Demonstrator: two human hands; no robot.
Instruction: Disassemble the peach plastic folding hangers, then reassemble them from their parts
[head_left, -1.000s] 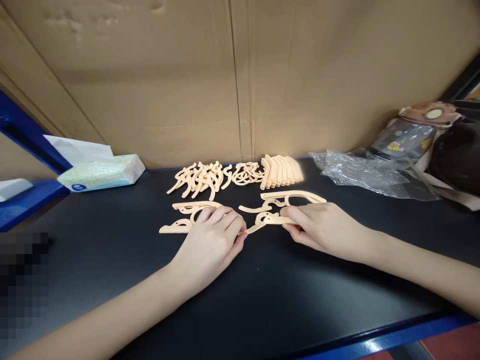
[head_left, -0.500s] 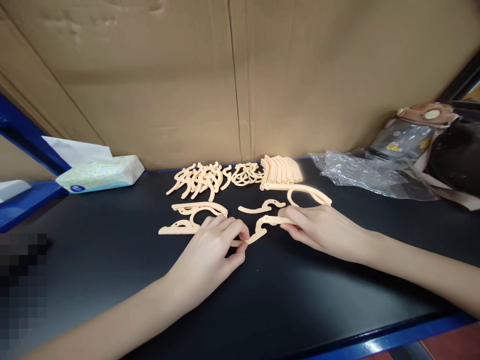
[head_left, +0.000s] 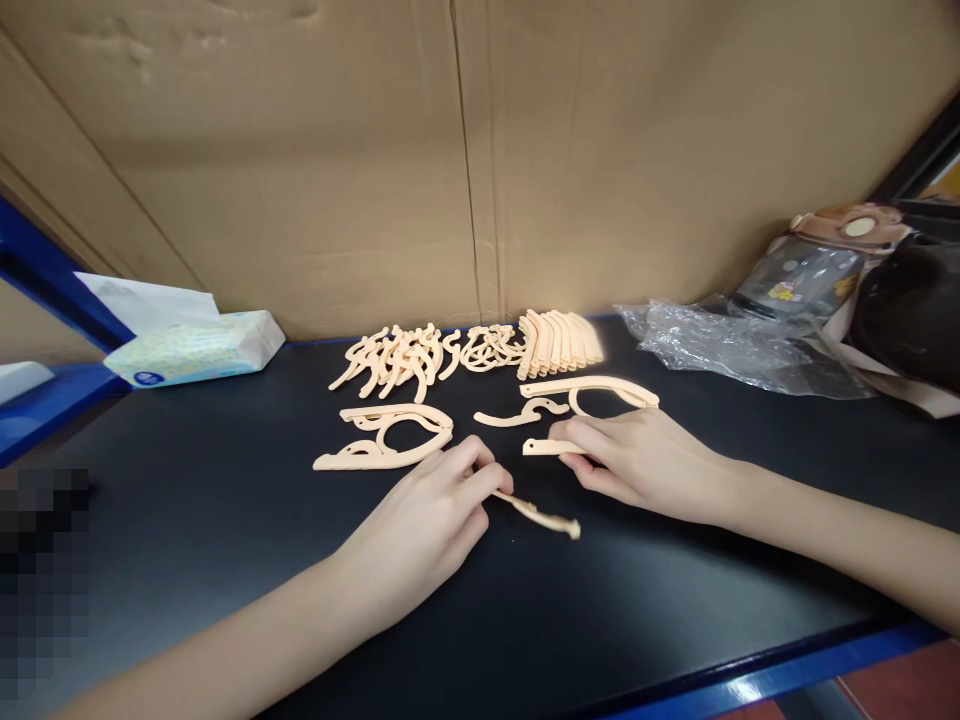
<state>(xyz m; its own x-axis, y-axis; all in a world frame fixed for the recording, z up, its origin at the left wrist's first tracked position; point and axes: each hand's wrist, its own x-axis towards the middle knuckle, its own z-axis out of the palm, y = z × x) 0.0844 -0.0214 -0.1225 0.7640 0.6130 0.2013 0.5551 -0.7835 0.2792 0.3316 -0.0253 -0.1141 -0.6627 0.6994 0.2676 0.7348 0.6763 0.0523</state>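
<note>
My left hand pinches one end of a thin curved peach plastic piece that points right, low over the black tabletop. My right hand grips a flat straight peach piece by its right end. Just behind my right hand lie a curved arm piece and a small hook piece. Left of my left hand rests a joined peach assembly. Along the back sit a heap of hook pieces and a neat row of stacked arm pieces.
A tissue pack lies at the back left by a blue shelf frame. Crumpled clear plastic, a lidded bottle and a dark bag fill the back right. Cardboard walls the rear. A blue table edge runs along the front.
The piece held by both hands has come apart: my left hand drew the thin curved part down and toward me, while my right hand kept the straight part in place.
</note>
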